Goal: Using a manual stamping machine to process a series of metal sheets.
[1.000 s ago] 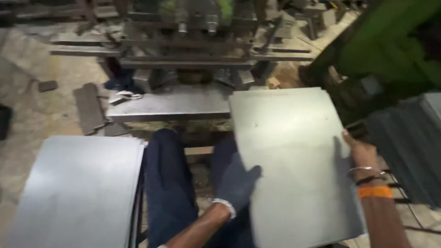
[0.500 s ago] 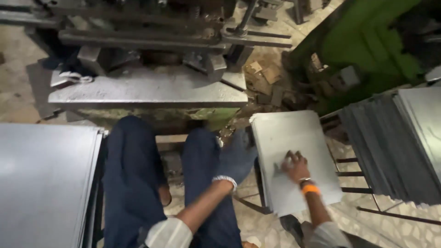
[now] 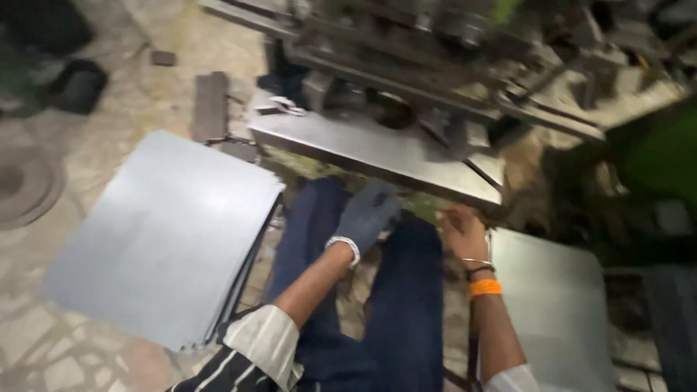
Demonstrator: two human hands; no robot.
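The left hand (image 3: 369,212), in a grey glove, rests open and holds nothing, its fingers spread just below the front edge of the press plate (image 3: 377,151). The right hand (image 3: 460,231), bare (an orange band and bangles at the wrist), lies close beside it with fingers loosely curled; whether it grips anything I cannot tell. Right of that hand, just past the wrist, a metal sheet (image 3: 555,308) lies flat. Well to the left of both hands sits a stack of sheets (image 3: 163,236). Both hands hover over the person's blue trouser legs (image 3: 406,305).
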